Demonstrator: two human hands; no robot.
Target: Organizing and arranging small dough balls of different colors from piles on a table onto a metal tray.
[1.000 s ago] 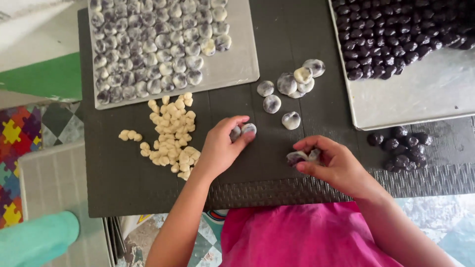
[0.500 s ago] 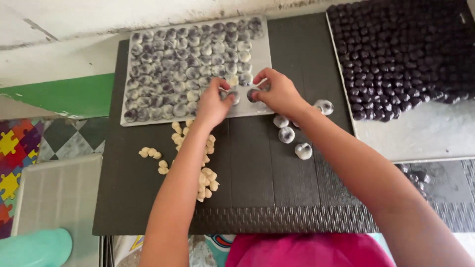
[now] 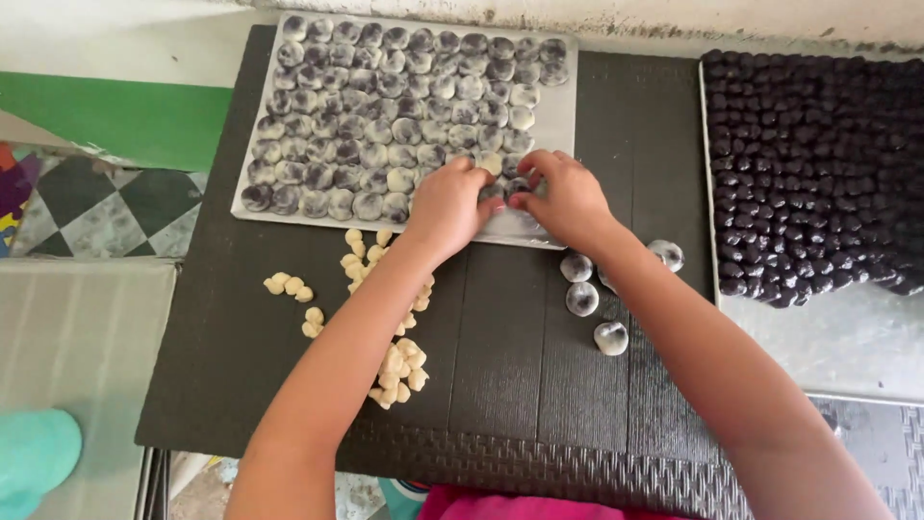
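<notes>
Two trays flank your hands on the dark ribbed bench [image 3: 539, 366]; the tray of dark round balls [image 3: 818, 327] lies at your right, packed in close rows over most of its surface, with bare metal showing along its near edge; the tray of pale coated balls [image 3: 563, 116] lies ahead of you and to the left, filled row on row, with only its near right corner partly open; your left hand [image 3: 448, 204] rests on that near edge, fingers curled down onto the coated balls [image 3: 385, 116] at the last row, and you cannot tell whether it pinches one or merely touches them; your right hand [image 3: 568, 197] sits just beside it, thumb and fingertips drawn together on a coated ball [image 3: 518, 185] at the tray's near right corner, a closed grip on that one piece; under your left forearm a scatter of small cream dough pieces [image 3: 395, 361] runs along the bench, with a few more [image 3: 289, 286] lying apart to the left; four loose coated balls [image 3: 581, 299] lie on the bench near your right forearm, between the two trays.
</notes>
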